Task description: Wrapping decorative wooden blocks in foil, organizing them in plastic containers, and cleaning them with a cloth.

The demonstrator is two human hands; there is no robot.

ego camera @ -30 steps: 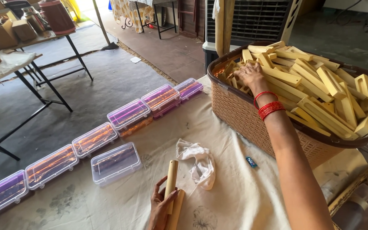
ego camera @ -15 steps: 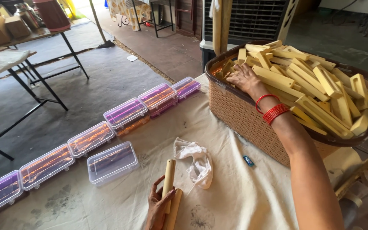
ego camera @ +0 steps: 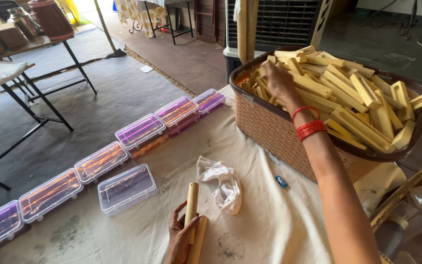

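Right hand [ego camera: 277, 78] was reaching into the brown woven basket [ego camera: 279, 132], palm down, fingers curled among the pale yellow wooden pieces [ego camera: 352, 93] at the near-left part of the heap; whether the fingers were clamped on a piece could not be told. Red bangles [ego camera: 309, 128] sat on that wrist.

Left hand [ego camera: 179, 239] lay low at the bottom edge of the view, closed around a light wooden stick [ego camera: 191, 205] that stood nearly upright from the grip. A second stick [ego camera: 199, 242] lay against the same hand, just beside the first. The two hands were well apart.

Surface was covered by a cream cloth [ego camera: 264, 220], stained in places. A crumpled white rag [ego camera: 223, 183] lay just right of the held stick. A small blue item [ego camera: 281, 182] lay between the rag and the basket, near the basket's foot.

Clear plastic boxes [ego camera: 140, 131] with purple and orange contents ran in a row along the left edge of the surface, some stacked two high. One more clear box [ego camera: 125, 188] sat inside the row, nearer the left hand.

Beyond the surface: grey floor mat [ego camera: 98, 88], black folding table legs [ego camera: 45, 105], an air cooler [ego camera: 279, 22] behind the basket. Clear plastic clutter showed at lower right, too blurred to identify.
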